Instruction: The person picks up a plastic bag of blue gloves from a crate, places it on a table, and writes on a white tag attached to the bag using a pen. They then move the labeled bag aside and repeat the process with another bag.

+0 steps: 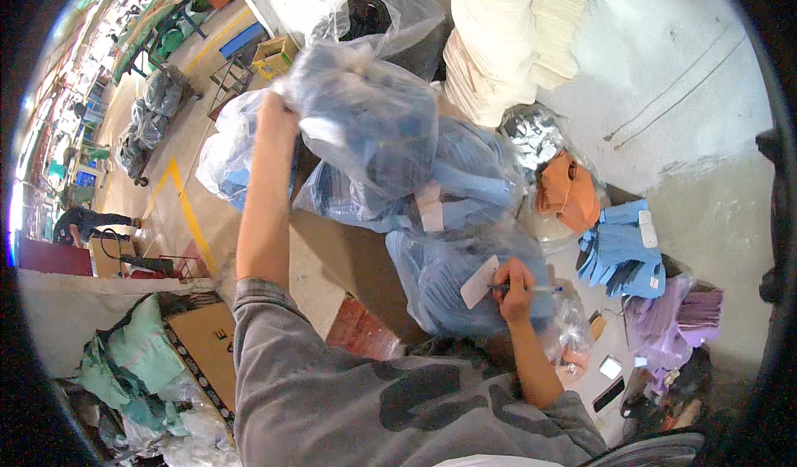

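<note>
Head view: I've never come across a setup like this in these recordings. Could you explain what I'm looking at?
There is no machine here: a person works with bare hands, and a wide fisheye camera on their head looks down, so edges bend. The left hand grips the edge of a clear bag with blue contents. The right hand holds a pen by a pale card, over another bag. Around them are a cream stack, an orange bundle and a blue stack.
</note>
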Demonstrator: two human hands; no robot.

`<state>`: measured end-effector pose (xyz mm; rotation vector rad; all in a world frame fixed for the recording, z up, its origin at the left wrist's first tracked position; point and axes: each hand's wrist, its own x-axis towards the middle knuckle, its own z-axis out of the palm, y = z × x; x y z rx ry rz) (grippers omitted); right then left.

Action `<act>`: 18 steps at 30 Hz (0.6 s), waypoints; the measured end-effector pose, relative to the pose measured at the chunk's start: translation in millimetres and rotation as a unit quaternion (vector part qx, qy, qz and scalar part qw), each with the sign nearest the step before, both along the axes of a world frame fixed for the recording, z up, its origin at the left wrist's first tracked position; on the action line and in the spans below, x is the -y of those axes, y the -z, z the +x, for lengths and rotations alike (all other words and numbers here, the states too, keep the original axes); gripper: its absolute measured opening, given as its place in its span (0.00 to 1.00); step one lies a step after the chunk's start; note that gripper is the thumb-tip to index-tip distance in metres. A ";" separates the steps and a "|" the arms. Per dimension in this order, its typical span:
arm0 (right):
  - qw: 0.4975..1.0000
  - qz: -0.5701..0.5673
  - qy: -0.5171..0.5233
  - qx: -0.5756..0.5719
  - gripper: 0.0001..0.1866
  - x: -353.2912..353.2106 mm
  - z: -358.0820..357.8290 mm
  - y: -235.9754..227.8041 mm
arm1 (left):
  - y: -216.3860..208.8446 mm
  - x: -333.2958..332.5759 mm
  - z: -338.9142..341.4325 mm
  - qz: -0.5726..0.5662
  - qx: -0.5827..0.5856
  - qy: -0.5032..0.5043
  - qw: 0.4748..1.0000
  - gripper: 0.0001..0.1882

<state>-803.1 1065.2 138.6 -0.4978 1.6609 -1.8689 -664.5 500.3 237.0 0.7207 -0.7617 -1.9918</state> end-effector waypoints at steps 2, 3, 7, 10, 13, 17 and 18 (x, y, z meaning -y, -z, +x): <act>0.996 0.016 0.001 -0.088 0.23 0.3 1.1 1.0 | 43.4 -34.0 -2.8 0.135 0.168 0.002 0.977 0.11; 0.998 0.014 0.007 -0.056 0.23 0.6 1.5 1.3 | 56.3 -51.1 -2.7 0.127 0.171 0.107 0.971 0.18; 0.999 0.006 -0.020 0.038 0.24 -1.6 -2.6 -2.4 | 36.6 -77.6 -22.7 0.000 0.279 0.080 0.957 0.26; 0.999 0.009 -0.009 0.053 0.24 -1.5 -4.0 -5.3 | -24.2 -66.5 -21.8 -0.139 0.552 0.128 0.812 0.29; 0.998 0.005 -0.020 0.057 0.24 -1.2 -5.1 -5.3 | -64.0 -69.7 -38.2 -0.360 0.749 -0.163 0.532 0.28; 0.997 -0.007 -0.048 0.067 0.25 -4.1 -9.8 0.0 | -84.5 -78.4 -98.0 -0.573 0.620 -0.167 0.509 0.27; 0.996 0.001 -0.052 0.072 0.25 -4.3 -10.7 1.6 | -80.2 -82.2 -120.0 -0.547 0.627 -0.058 0.551 0.27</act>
